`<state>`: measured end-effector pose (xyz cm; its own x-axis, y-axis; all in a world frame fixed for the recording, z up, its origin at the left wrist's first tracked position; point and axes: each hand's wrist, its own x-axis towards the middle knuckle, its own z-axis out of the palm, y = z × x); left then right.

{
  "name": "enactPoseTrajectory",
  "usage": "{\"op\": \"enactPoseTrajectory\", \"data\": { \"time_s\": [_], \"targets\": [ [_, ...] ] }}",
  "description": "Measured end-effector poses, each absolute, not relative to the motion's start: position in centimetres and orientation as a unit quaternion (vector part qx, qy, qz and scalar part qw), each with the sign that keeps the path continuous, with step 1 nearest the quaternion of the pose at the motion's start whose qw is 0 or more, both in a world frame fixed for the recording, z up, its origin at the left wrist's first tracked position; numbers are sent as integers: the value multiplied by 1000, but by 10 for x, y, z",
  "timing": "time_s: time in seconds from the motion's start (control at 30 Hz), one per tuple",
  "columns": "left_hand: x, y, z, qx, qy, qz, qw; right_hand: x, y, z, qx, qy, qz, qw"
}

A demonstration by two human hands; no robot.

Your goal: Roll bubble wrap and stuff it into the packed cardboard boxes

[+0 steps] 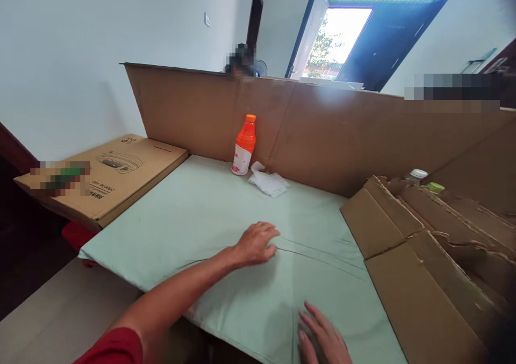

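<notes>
My left hand [256,243] is over the middle of a pale green cloth [193,202] that covers the table. Its fingers curve loosely, with the thumb apart, and nothing shows in it. Near the front edge, my right hand [324,336] is partly cut off by the bottom of the view; its fingers are apart and hold nothing visible. A long crease runs through the cloth beside my left hand. Beyond that hand stand an upright orange bottle [244,146] with a white label and a crumpled white tissue-like sheet [269,181]. Neither hand touches them.
A cardboard panel [193,103] walls off the far side. On the left lies a flat printed carton [133,176]. Open cardboard boxes [419,283] line the right side, with a white bottle cap [418,174] and a green cap [435,187] showing. Part of a person's head appears behind the panel.
</notes>
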<state>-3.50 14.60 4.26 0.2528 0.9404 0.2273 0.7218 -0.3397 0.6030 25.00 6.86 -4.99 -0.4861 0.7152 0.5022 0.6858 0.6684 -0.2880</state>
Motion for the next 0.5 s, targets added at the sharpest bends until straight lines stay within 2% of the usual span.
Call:
{"op": "enactPoseTrajectory", "data": {
  "time_s": [0.1,0.23,0.33,0.5],
  "targets": [
    [-44,150,25,763,564,259,181,215,108,-29,-441,-841,-3,313],
    [-29,106,0,793,540,226,169,188,141,-26,-482,-850,-13,212],
    [-13,61,-15,820,516,205,136,185,124,-30,-495,-853,-8,164],
    [-6,15,-41,853,480,205,34,191,58,-23,-500,-854,42,136]
  ]
}}
